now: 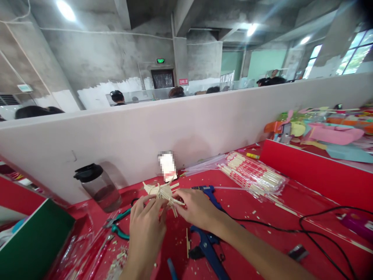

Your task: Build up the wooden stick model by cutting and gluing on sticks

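Note:
A small structure of pale wooden sticks (163,190) is held between my two hands above the red tabletop. My left hand (148,221) is closed, its fingertips pressed on the left and near side of the sticks. From the right, my right hand (196,208) pinches the sticks that stick out on that side. My fingers cover part of the structure's near side. Just beyond my right hand lies a blue glue gun (211,192), and blue-handled cutters (208,245) rest below that wrist. Green-handled pliers (118,223) lie beside my left hand.
A dark-lidded bottle (100,188) and a blurred phone-like object (168,166) stand against the white partition (140,140). Plastic-wrapped wooden sticks (253,175) lie at right. A black cable (271,229) crosses the red table. Red (314,171) and green (35,237) dividers flank it.

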A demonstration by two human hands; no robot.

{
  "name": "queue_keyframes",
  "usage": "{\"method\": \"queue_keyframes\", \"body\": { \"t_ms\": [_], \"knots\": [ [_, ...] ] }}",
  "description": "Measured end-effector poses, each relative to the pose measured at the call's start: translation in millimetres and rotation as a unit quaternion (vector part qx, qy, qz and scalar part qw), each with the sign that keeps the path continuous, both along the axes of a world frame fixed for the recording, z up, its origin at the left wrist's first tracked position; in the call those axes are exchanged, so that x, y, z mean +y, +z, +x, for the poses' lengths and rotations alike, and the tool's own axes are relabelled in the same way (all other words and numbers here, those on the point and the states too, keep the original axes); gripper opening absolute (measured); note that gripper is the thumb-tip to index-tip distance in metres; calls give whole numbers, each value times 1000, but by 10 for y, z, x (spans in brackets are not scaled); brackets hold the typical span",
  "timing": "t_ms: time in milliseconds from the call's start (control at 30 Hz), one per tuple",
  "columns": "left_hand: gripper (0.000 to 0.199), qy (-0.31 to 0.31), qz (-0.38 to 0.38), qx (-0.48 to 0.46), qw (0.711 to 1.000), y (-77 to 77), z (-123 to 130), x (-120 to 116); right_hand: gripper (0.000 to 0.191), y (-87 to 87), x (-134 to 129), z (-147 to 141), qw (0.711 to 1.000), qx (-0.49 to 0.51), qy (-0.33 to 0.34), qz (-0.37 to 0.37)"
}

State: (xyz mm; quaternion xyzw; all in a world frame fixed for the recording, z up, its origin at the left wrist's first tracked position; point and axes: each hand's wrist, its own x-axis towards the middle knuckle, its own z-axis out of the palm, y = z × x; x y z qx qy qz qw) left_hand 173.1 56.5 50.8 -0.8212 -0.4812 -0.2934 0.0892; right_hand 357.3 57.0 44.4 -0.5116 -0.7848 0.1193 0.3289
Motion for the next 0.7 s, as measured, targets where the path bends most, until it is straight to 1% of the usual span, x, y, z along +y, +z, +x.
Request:
{"method": "queue_keyframes", "body": {
  "t_ms": [200,333,400,500,600,700],
  "knots": [
    [14,-13,-26,3,1000,69,-109,68,23,29,-5,14,999,36,14,-12],
    [21,6,-43,-35,998,110,-224,103,21,-2,2,9,995,94,26,-36],
    [26,20,-48,-61,997,99,-256,118,19,-27,11,-11,990,129,19,-49],
    [29,12,-73,-75,994,42,-265,147,15,-55,33,-55,983,164,-1,-78],
    [29,4,-91,-80,993,-12,-248,166,15,-72,69,-98,978,183,-13,-102],
    [29,6,-90,-89,992,-19,-233,159,16,-78,119,-129,976,190,-22,-105]
  ]
}}
